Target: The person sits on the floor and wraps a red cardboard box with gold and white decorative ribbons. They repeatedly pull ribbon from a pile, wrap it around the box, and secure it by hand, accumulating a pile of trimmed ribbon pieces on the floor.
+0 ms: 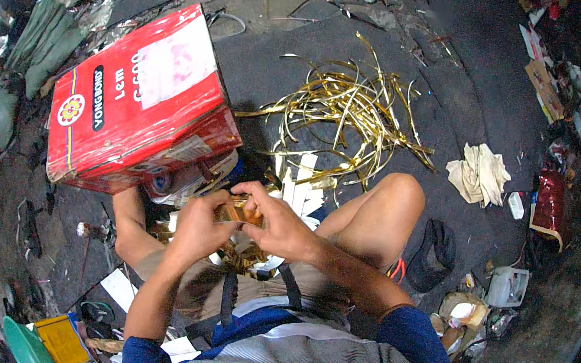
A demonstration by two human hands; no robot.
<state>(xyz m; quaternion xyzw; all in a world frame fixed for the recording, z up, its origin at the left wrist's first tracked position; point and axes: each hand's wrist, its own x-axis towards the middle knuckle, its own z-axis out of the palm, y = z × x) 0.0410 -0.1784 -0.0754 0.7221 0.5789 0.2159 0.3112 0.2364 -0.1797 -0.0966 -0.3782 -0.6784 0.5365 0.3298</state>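
Note:
A shiny gold strip [244,212] is stretched between my two hands, above my lap. My left hand [201,225] is closed around its left end, and my right hand [271,222] grips the other end with thumb and fingers pinched. Below my hands lie more gold pieces [246,259], partly hidden by my wrists. White strips [302,187] lie just beyond my right hand. A large red box [141,103] with a pale label stands tilted ahead of my left hand. Something dark and cluttered sits under its near edge, too hidden to name.
A tangled heap of long gold strips [349,119] lies on the dark mat ahead. To the right are a crumpled beige cloth [478,175], a dark cap-like thing [434,255] and a clear plastic container [507,287]. A green rounded thing [26,345] and a yellow panel [61,343] are lower left.

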